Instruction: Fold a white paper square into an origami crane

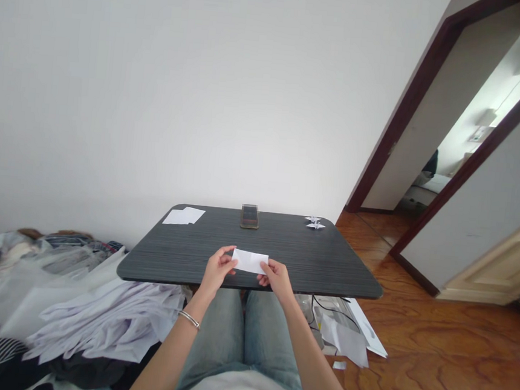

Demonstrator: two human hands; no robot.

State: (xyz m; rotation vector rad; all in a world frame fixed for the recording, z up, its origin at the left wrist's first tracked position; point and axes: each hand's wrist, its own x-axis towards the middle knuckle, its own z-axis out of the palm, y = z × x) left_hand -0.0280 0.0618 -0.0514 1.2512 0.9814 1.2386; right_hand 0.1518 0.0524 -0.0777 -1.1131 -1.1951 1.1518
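Note:
A white rectangle of folded paper [249, 261] is held level above the near part of the dark table. My left hand [219, 268] pinches its left end between thumb and fingers, and a bracelet circles that wrist. At the other end, my right hand [276, 277] grips the paper with the thumb on top. Flat white paper sheets [184, 215] lie at the table's far left corner. Two small folded paper cranes [315, 223] sit at the far right.
The dark table [211, 233] stands against a white wall. A phone [249, 216] is at its back middle. Heaped clothes and plastic bags [108, 315] lie to the left. Papers [347, 339] and cables are under the right side. A doorway opens at right.

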